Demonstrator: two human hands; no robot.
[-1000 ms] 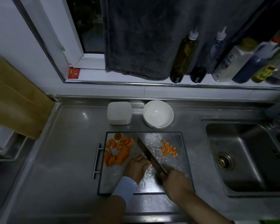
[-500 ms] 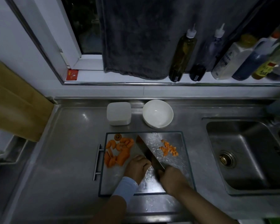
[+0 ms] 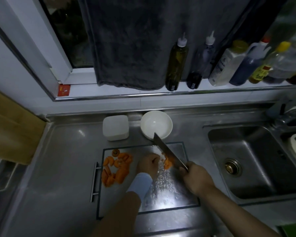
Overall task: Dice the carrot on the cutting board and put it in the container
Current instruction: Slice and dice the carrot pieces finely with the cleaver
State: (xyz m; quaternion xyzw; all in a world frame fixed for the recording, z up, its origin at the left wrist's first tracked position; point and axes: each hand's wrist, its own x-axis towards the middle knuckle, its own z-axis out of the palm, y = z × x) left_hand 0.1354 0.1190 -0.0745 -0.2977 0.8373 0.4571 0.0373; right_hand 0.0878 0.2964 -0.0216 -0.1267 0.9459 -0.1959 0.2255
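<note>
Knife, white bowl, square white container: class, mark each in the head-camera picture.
knife (image 3: 167,150), head view, middle of the blade.
white bowl (image 3: 155,124), head view, bare inner wall.
square white container (image 3: 115,127), head view, centre of its top.

Counter (image 3: 67,159): steel, with sink (image 3: 256,165) set in at right.
Back edge: white container (image 3: 115,127) and bowl (image 3: 156,124) stood side by side, apart.
Front: board (image 3: 178,194) lay flat, handle leftward.

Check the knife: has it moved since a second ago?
Yes. The knife went right and away: its tip now overhangs the far edge of the cutting board, at the white bowl.
</note>
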